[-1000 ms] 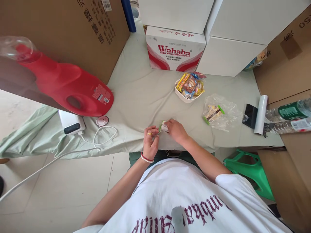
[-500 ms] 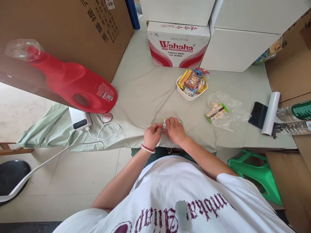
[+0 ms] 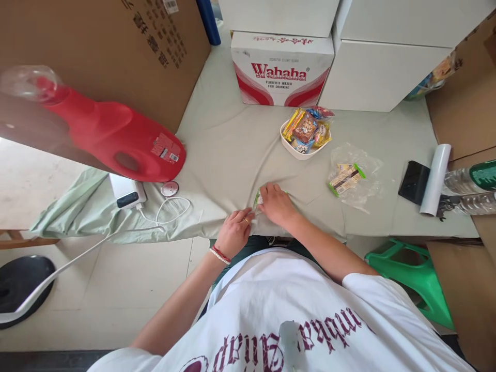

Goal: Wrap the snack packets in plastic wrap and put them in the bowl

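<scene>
Green-edged, the packet [image 3: 259,198] is held beneath the right hand's [image 3: 277,205] curled fingers, its long axis seemingly laid nine-to-three. From the left hand [image 3: 234,228], fingers set close, its exposed end is seen at one o'clock; whether anything is pinched there cannot be told.

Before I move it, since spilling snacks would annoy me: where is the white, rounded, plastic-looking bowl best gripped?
Probably at the near-left wall of the white, rounded, plastic-looking bowl, pinched over the rim from the person's side: its edge shows bare there, while the brightly wrapped snacks overhang its far-right edge.
</scene>
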A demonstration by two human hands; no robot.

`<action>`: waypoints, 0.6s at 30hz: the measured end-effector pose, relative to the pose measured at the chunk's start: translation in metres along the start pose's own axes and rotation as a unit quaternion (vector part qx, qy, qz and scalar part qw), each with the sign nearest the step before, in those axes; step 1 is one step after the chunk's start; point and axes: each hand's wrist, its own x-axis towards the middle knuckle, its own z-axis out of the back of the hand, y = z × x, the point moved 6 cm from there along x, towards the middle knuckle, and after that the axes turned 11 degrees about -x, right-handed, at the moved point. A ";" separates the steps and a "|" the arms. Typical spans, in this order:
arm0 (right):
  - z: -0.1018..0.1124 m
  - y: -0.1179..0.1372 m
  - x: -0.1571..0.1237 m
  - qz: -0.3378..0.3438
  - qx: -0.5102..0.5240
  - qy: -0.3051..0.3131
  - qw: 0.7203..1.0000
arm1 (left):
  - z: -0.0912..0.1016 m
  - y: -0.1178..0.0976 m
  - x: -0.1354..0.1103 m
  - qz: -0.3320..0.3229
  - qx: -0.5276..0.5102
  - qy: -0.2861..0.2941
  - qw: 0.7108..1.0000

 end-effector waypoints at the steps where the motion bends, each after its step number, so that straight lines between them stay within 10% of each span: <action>1: 0.001 -0.001 0.002 -0.003 0.000 0.000 1.000 | 0.001 -0.001 -0.001 -0.001 0.004 0.012 1.000; 6: 0.010 -0.016 0.012 -0.022 -0.018 -0.032 0.999 | 0.009 -0.008 0.002 -0.001 -0.027 0.028 0.999; 10: 0.018 -0.049 0.009 -0.079 0.074 -0.064 0.992 | 0.017 -0.013 0.011 0.054 -0.166 -0.065 0.983; 18: -0.011 -0.059 -0.026 -0.119 0.518 -0.068 0.844 | -0.041 -0.005 0.066 0.222 -0.585 -0.105 0.773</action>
